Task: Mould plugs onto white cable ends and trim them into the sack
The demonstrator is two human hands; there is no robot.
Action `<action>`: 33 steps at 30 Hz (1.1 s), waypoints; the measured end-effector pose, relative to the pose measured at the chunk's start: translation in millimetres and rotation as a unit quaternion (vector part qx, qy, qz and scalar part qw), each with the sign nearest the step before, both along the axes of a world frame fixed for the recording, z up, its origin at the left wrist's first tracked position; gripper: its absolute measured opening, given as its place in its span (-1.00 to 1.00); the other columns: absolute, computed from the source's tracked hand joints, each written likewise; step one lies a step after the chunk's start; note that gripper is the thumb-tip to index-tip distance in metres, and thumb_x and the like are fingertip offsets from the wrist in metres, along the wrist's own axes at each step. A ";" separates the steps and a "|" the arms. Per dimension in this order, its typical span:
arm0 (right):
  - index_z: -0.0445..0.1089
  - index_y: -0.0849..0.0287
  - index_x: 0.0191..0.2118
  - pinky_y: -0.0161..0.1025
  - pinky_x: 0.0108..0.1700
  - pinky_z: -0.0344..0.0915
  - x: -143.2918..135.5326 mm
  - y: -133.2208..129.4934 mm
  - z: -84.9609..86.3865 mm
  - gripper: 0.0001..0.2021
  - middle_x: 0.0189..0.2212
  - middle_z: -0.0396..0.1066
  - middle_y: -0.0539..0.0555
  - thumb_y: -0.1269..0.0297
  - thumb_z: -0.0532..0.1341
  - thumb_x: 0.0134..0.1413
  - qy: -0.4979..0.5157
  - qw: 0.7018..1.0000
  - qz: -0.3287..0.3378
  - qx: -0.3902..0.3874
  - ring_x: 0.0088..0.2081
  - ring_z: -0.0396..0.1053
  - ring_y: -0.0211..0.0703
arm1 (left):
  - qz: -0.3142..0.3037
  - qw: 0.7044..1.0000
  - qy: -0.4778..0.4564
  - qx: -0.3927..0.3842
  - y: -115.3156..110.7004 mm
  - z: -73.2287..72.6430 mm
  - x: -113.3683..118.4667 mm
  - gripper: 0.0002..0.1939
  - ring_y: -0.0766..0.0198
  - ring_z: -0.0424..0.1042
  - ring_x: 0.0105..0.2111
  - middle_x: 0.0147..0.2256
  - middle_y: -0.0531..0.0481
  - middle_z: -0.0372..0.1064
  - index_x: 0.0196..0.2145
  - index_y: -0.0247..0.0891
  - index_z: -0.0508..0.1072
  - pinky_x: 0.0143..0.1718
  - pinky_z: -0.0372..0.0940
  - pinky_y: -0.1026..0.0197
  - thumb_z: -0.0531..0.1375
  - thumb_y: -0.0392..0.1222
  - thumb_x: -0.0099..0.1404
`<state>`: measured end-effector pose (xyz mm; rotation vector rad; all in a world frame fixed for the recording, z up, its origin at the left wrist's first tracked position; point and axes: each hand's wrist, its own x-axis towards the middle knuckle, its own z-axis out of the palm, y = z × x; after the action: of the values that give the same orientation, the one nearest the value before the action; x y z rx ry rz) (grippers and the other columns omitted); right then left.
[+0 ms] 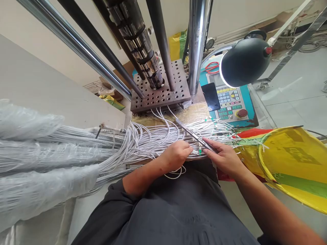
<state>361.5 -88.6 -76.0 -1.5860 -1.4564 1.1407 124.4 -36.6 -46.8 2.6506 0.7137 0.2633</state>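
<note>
My left hand [177, 154] is closed over the near side of a pile of white cables [143, 143]; its fingers are curled, and what they pinch is hard to make out. In my right hand [223, 158] is the near end of a long, thin metal bar [192, 134], held between thumb and fingers. The bar slants away to the left over the cables, its far end near the perforated metal plate [180, 97]. Small green pieces [200, 149] sit by the bar and among the cable ends. Several white cables run out from under the plate.
Metal columns [195, 47] rise above the plate. A black lamp [245, 63] hangs at the right over a control panel [230, 102] with red-handled scissors [212, 67]. A yellow bag [301, 153] stands open at the right; plastic-wrapped cable bundles [48, 180] extend left.
</note>
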 end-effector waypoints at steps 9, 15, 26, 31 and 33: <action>0.44 0.06 0.24 0.13 0.28 0.33 -0.7 -1.0 1.6 -0.40 0.13 0.50 0.08 0.08 0.37 0.07 -0.020 1.000 0.012 -0.010 0.16 0.46 0.20 | 0.010 0.999 0.005 0.034 -1.9 -3.6 0.6 -0.63 0.13 0.33 -0.31 -0.35 -0.16 0.40 -0.23 -0.31 0.49 -0.20 0.24 0.12 -0.11 -0.34 0.49; 0.47 0.04 0.21 0.10 0.26 0.36 -4.0 0.9 4.3 -0.43 0.09 0.52 0.06 0.10 0.38 0.05 -0.043 0.999 -0.005 -0.009 0.13 0.49 0.18 | 0.015 0.997 -0.003 0.071 -4.2 -4.1 0.4 -0.67 0.15 0.35 -0.31 -0.35 -0.13 0.41 -0.23 -0.32 0.47 -0.21 0.27 0.14 -0.08 -0.35 0.51; 0.44 0.10 0.24 0.03 0.27 0.37 -4.9 -0.1 3.0 -0.47 0.12 0.50 0.08 0.13 0.28 0.16 -0.089 0.995 0.021 0.034 0.15 0.47 0.13 | 0.011 0.998 -0.027 0.047 -2.1 -6.7 -2.0 -0.69 0.22 0.37 -0.34 -0.38 -0.07 0.41 -0.27 -0.30 0.48 -0.24 0.30 0.19 -0.04 -0.32 0.51; 0.42 0.18 0.26 0.00 0.28 0.34 -5.6 2.2 3.5 -0.46 0.15 0.47 0.13 0.11 0.25 0.19 -0.108 0.993 0.030 0.033 0.18 0.45 0.12 | 0.013 0.994 -0.098 -0.049 5.4 -11.8 -6.0 -0.70 0.27 0.45 -0.30 -0.35 -0.07 0.48 -0.23 -0.28 0.54 -0.21 0.33 0.25 0.01 -0.28 0.52; 0.40 0.19 0.27 0.01 0.28 0.34 -5.2 3.1 4.1 -0.45 0.15 0.46 0.15 0.11 0.25 0.20 -0.118 0.992 0.038 0.037 0.17 0.45 0.12 | 0.015 0.990 -0.122 -0.072 6.7 -14.5 -6.3 -0.71 0.26 0.47 -0.28 -0.34 -0.08 0.51 -0.22 -0.28 0.55 -0.20 0.34 0.26 0.03 -0.28 0.52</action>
<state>356.3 -85.5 -71.8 -1.6710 -1.7041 0.9525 118.1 -29.8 -61.3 2.4173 0.6656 0.5150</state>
